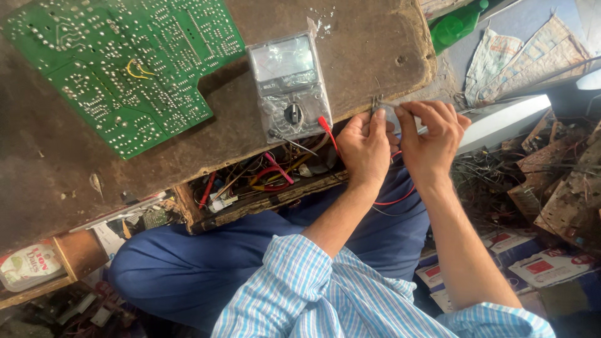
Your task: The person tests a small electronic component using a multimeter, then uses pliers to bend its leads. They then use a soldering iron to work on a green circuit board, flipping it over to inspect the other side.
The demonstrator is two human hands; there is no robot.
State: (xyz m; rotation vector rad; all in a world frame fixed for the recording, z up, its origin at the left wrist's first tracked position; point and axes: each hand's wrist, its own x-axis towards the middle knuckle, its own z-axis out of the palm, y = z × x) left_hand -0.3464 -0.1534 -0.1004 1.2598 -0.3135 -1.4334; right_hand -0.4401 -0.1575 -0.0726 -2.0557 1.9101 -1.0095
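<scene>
My left hand (365, 149) and my right hand (432, 139) meet at the near edge of a worn wooden table (350, 50). Together they pinch a small grey part with thin metal leads (383, 109). A grey multimeter wrapped in clear plastic (288, 84) lies on the table just left of my hands. Its red probe (325, 128) and black probe (285, 139) rest at the table's edge. A large green circuit board (125, 69) lies solder side up at the far left.
An open drawer (263, 181) under the table holds tangled red and yellow wires. My legs in blue trousers (206, 263) are below it. Scrap boards and wire (551, 181) pile up at the right, with small boxes (538, 266) underneath and a green bottle (454, 28) above.
</scene>
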